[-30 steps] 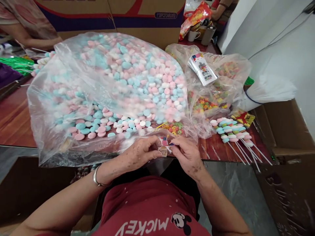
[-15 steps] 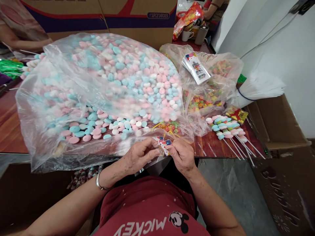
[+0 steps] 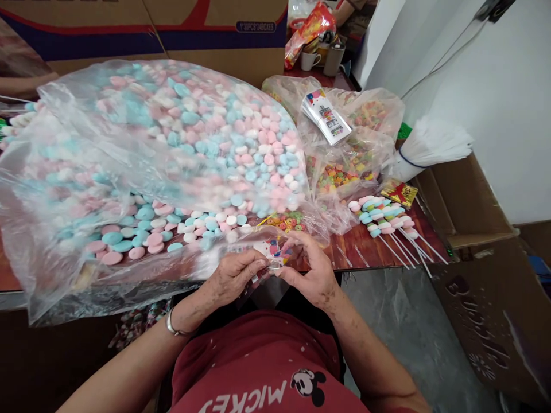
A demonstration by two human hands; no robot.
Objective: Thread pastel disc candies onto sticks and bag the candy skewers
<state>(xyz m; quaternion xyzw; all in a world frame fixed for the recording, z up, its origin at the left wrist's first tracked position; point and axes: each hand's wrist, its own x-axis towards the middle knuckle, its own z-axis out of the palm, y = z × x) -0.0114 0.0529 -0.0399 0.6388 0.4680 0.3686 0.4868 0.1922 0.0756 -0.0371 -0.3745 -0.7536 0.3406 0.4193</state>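
Above my lap, at the table's front edge, a small clear plastic bag (image 3: 274, 252) with colourful printed dots is between my hands. My left hand (image 3: 235, 275) pinches its near left side between thumb and fingers. On the other side, my right hand (image 3: 313, 271) grips the bag with thumb and forefinger set wider apart, fingers curled behind the film. Just beyond lie gummy rings (image 3: 289, 221) and loose pink, blue and white marshmallows (image 3: 148, 223), at the mouth of a big clear sack (image 3: 181, 132) full of them.
Marshmallow skewers (image 3: 385, 215) lie at the right table edge, sticks jutting over it. A stack of printed bags (image 3: 328, 117) rests on sacks of gummies (image 3: 344, 172). Behind are white sticks (image 3: 434, 146) and an open carton (image 3: 473, 201). A large box (image 3: 224, 46) blocks the back.
My right thumb and forefinger have spread apart at the bag, whose printed end has shifted. My left hand keeps its pinch. The whole view has swung slightly to the right.
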